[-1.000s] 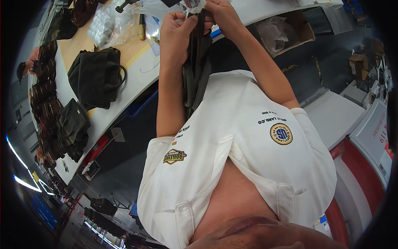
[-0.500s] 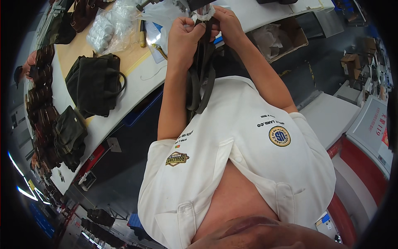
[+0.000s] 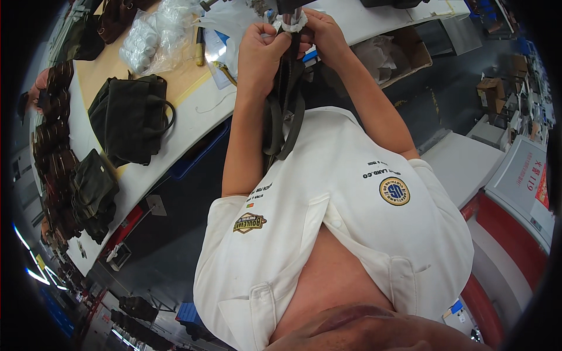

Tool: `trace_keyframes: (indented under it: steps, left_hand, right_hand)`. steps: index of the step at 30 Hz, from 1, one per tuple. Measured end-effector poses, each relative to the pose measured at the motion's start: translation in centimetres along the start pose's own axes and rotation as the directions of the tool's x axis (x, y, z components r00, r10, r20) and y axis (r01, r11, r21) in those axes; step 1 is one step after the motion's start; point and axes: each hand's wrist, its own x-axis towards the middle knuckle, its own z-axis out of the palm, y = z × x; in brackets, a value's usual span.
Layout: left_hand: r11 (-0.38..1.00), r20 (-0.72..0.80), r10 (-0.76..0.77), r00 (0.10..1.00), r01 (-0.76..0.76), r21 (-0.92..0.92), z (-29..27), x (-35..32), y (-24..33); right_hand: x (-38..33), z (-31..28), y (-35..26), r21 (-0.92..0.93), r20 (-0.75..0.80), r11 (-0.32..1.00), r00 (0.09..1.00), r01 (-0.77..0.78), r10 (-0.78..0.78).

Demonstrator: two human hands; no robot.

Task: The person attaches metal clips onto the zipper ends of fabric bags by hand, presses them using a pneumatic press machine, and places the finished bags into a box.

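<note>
Head view: left hand (image 3: 259,51) and right hand (image 3: 326,36) pinched a dark zippered bag (image 3: 285,88) between their fingers; a machine (image 3: 291,5) stood just beyond, a box (image 3: 419,50) of clear plastic (image 3: 379,58) rightward.

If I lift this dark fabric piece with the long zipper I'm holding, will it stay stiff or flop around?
The dark zippered fabric piece will probably flop: its dark strap hangs in a loose, curved loop below your left hand. The toothed zipper may stiffen it somewhat along its length, since that runs fairly straight.
</note>
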Motion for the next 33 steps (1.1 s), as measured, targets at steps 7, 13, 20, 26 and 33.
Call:
trace_keyframes:
  steps: [7,13,20,26,33]
  left_hand:
    - [1.0,0.005,0.015,1.0,-0.015,-0.018,-0.1,0.0,-0.2]
    - [0.999,-0.001,-0.022,1.0,0.021,-0.039,-0.2,-0.6,-0.5]
    - [0.995,0.104,-0.077,0.992,0.071,0.064,1.1,-3.4,0.0]
    - [0.989,0.121,-0.046,0.992,0.028,0.147,4.1,-6.8,1.3]
    - [0.829,0.071,0.216,0.974,-0.221,0.513,6.2,-8.0,0.4]
  right_hand:
    - [-0.2,0.1,-0.1,0.021,0.037,1.0,0.999,-0.004,0.004]
    - [-0.4,-0.2,0.0,-0.071,-0.023,0.997,1.0,-0.011,0.009]
    - [-5.4,1.0,-3.8,-0.029,-0.047,0.998,0.997,-0.057,0.056]
    - [-9.2,-1.4,-5.6,-0.065,0.061,0.995,0.996,0.076,-0.072]
    - [-9.9,-4.0,-5.5,-0.073,0.191,0.968,0.956,0.239,-0.222]
